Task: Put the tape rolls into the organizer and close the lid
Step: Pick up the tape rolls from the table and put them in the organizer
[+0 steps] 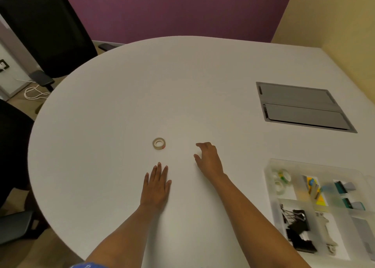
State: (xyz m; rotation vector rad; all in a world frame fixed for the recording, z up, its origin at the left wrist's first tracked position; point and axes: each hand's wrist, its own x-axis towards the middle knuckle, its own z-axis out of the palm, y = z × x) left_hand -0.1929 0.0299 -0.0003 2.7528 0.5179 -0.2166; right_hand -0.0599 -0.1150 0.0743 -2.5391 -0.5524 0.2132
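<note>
I judge the pick-up step in hand: the tape roll [159,143] lies flat on the white table [101,105], well apart from the clear organizer [269,166], my left hand [155,184] flat, my right hand [209,158] empty, fingers apart, needing a leftward reach.

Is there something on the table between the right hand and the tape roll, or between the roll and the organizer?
Nothing visible. Bare table separates the right hand from the tape roll; only that hand lies towards the organizer.
</note>
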